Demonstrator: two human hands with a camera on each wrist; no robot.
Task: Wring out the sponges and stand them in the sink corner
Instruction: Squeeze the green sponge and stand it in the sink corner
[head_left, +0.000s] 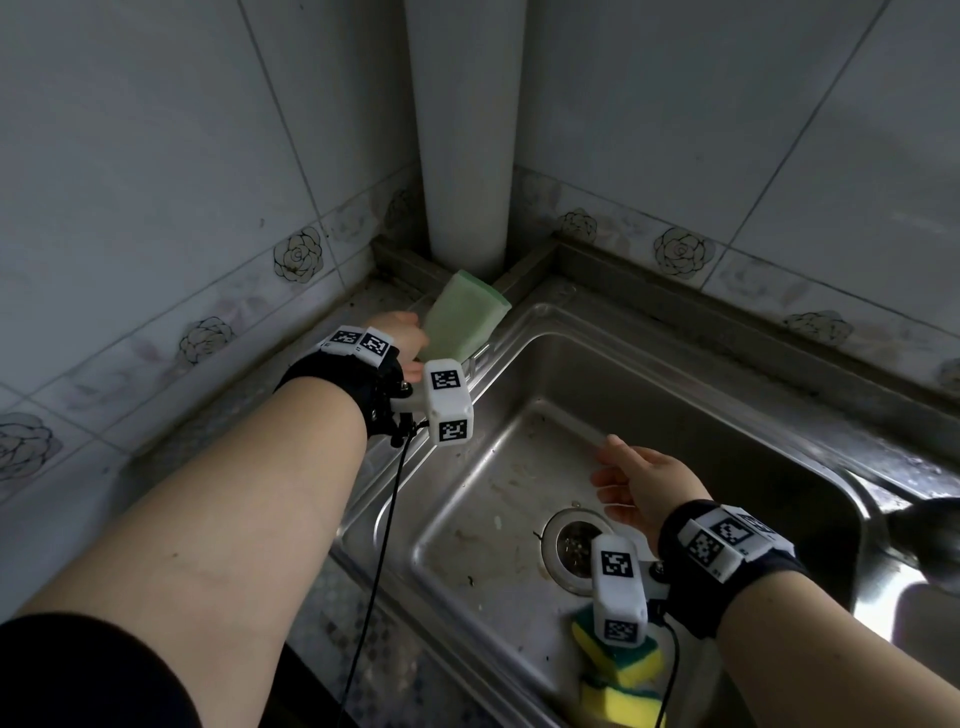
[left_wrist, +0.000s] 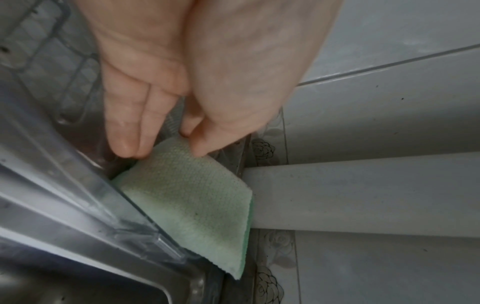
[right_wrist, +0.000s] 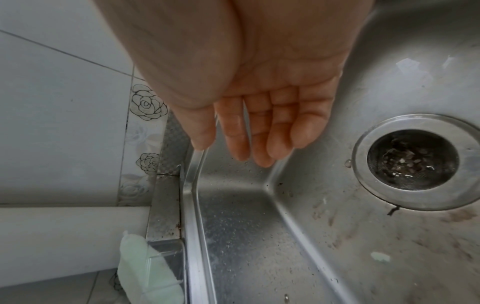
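A pale green sponge (head_left: 462, 322) stands on end at the sink's back-left corner and leans against the white pipe (head_left: 462, 156). In the left wrist view its lower side sits behind a clear plastic holder (left_wrist: 145, 218). My left hand (head_left: 410, 343) pinches the end of the green sponge (left_wrist: 192, 197) nearest my hand, thumb (left_wrist: 205, 144) on the textured face and fingers (left_wrist: 124, 142) at its edge. My right hand (head_left: 618, 478) hovers open and empty over the basin, fingers (right_wrist: 259, 148) straight and wet. Two yellow-and-green sponges (head_left: 623, 660) lie stacked at the basin's near side.
The steel sink (head_left: 727, 395) has a round drain strainer (head_left: 571, 545) with scraps in it and grime on the floor. Tiled walls meet behind the pipe. A dark rounded object (head_left: 930, 540) juts in at the right edge.
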